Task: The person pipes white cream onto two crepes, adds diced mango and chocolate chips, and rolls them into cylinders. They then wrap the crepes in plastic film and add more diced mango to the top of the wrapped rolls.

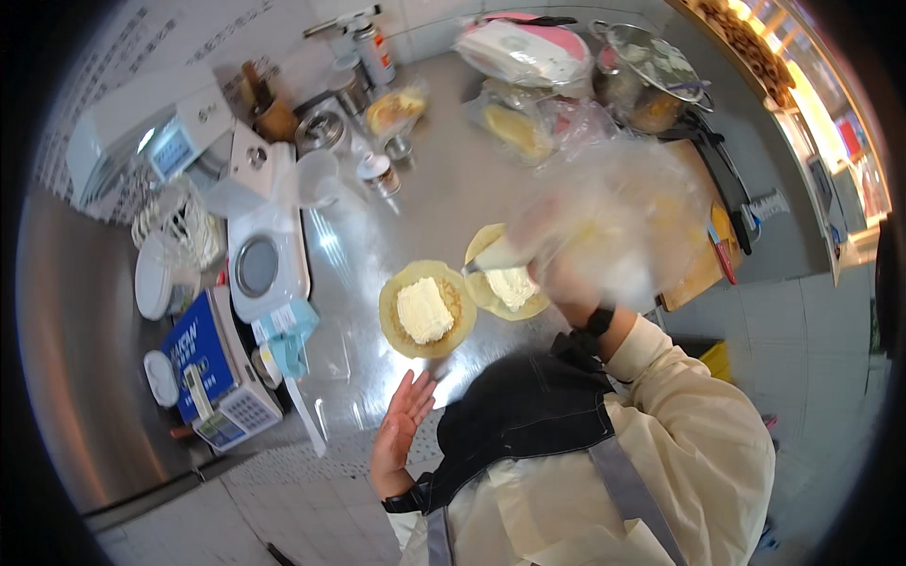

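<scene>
Two round, pale yellow crepes lie side by side on the steel counter. The left crepe has a square block of white cream on a crumbly brown layer. Over the right crepe, which also bears white cream, my right hand grips a clear piping bag. The bag is smeared by motion, and its nozzle points left at that crepe's edge. My left hand is open with fingers stretched, holding nothing, just below the left crepe at the counter's front edge.
At left stand a white kitchen scale, a stand mixer and a blue-and-white box. A spatula lies near the front edge. Behind are bagged foods and a steel pot. A red-handled knife rests on the right-hand cutting board.
</scene>
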